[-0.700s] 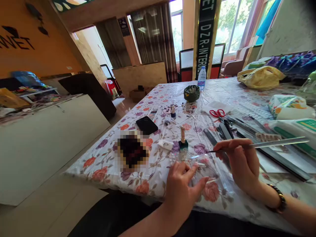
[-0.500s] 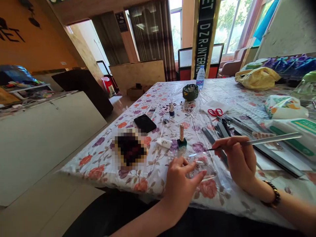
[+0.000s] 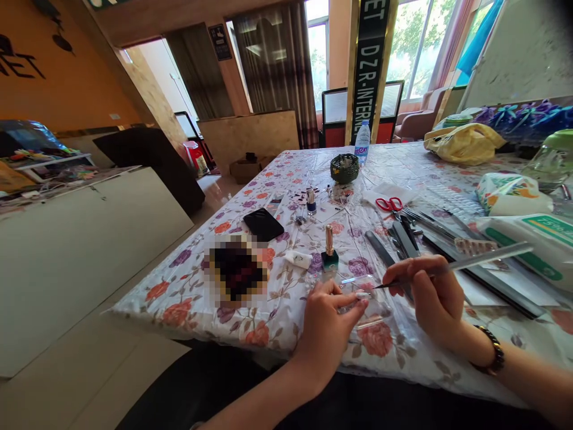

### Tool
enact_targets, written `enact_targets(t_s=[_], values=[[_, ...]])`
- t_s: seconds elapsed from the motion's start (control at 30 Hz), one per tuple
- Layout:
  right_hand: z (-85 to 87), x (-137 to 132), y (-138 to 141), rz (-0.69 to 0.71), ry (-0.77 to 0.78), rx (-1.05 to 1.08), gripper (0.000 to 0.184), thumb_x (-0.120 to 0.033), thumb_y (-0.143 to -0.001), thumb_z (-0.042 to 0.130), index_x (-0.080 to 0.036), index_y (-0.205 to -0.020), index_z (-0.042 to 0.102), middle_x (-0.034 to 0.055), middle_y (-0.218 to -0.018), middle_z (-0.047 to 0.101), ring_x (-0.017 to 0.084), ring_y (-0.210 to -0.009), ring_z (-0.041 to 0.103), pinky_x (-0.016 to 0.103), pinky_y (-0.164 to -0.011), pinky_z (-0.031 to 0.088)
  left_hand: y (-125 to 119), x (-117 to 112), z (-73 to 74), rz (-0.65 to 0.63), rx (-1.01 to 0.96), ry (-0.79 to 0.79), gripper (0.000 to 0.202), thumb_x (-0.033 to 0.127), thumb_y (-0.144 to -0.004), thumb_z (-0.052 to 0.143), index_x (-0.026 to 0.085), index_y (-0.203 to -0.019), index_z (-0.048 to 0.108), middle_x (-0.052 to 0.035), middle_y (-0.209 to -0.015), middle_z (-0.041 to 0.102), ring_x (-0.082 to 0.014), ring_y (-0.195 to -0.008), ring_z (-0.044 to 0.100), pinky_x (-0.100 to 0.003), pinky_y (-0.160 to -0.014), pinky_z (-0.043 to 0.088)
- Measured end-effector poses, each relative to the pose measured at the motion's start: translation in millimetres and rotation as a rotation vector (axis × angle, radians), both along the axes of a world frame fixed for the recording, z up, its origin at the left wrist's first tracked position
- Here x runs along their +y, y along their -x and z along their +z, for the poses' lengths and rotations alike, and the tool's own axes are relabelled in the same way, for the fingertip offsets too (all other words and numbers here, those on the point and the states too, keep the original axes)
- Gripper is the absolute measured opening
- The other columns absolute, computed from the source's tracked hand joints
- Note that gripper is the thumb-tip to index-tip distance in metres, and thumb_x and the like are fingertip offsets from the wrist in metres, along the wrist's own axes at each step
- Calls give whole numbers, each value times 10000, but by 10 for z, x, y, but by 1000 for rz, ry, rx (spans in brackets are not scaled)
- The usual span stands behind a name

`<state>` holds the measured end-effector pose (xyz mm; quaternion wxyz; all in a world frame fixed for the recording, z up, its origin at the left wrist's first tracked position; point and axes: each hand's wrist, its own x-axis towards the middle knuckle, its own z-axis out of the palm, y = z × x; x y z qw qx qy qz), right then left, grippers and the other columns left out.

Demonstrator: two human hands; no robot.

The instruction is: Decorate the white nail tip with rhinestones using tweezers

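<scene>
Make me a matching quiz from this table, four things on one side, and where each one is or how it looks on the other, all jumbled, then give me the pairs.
Column one:
1. Fine-tipped brush
2. Scissors
3. Woven basket
4. Nearer nail polish bottle

Column two:
A. Beside the water bottle
B. Dark green, with a gold-coloured cap
C. Red handles
D. Held in the right hand

Pairs: 1-D, 2-C, 3-A, 4-B

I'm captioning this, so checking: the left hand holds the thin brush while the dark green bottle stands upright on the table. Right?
Not quite: the head view shows the right hand holding the thin brush. The dark green bottle does stand upright on the table.
</scene>
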<state>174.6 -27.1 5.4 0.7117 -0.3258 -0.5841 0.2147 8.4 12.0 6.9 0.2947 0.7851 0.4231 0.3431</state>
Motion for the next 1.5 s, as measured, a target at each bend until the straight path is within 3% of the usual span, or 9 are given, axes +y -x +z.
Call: enact_targets(t_s=[0.23, 0.43, 0.7, 0.87, 1.17, 1.5], values=[[-13, -56, -75, 60, -166, -173, 191, -175, -934, 421, -289, -1066, 498, 43, -988, 690, 182, -792, 653, 313, -603, 543, 71, -1, -51, -74, -200, -287, 121, 121, -749, 689, 176, -833, 757, -28, -672, 536, -125, -630, 518, -240, -559, 416], [24, -89, -47, 128, -91, -100, 197, -154, -939, 397, -277, -1048, 505, 41, -978, 694, 174, -775, 662, 303, -601, 550, 91, -37, -82, -139, -287, -297, 78, 74, -734, 689, 122, -745, 749, -57, -720, 601, -102, -608, 565, -207, -554, 458], [14, -64, -7, 5, 22, 10, 104, -178, -925, 470, -231, -949, 557, 31, -852, 705, 155, -699, 669, 262, -548, 550, 78, -20, -63, -158, -305, -250, 92, 63, -699, 721, 153, -694, 734, -42, -723, 707, -132, -675, 645, -229, -652, 513], [13, -47, -8, -17, 46, 49, 95, -158, -885, 540, -233, -919, 587, 27, -838, 702, 146, -658, 645, 251, -512, 531, 69, -35, -53, -148, -287, -262, 86, 84, -724, 703, 159, -688, 725, -35, -675, 684, -133, -649, 644, -237, -619, 513], [70, -46, 26, 4, 45, 82, 79, -190, -901, 520, -239, -928, 576, 19, -786, 689, 130, -556, 615, 269, -495, 530, 72, -45, -75, -168, -249, -296, 135, 98, -764, 661, 152, -641, 679, -21, -645, 616, -118, -644, 623, -230, -613, 508], [14, -54, -8, 59, 61, 18, 64, -192, -912, 499, -234, -923, 545, 18, -790, 676, 128, -545, 606, 268, -474, 502, 73, -47, -83, -166, -214, -358, 145, 112, -783, 642, 155, -648, 671, -12, -627, 591, -116, -647, 603, -229, -610, 501]])
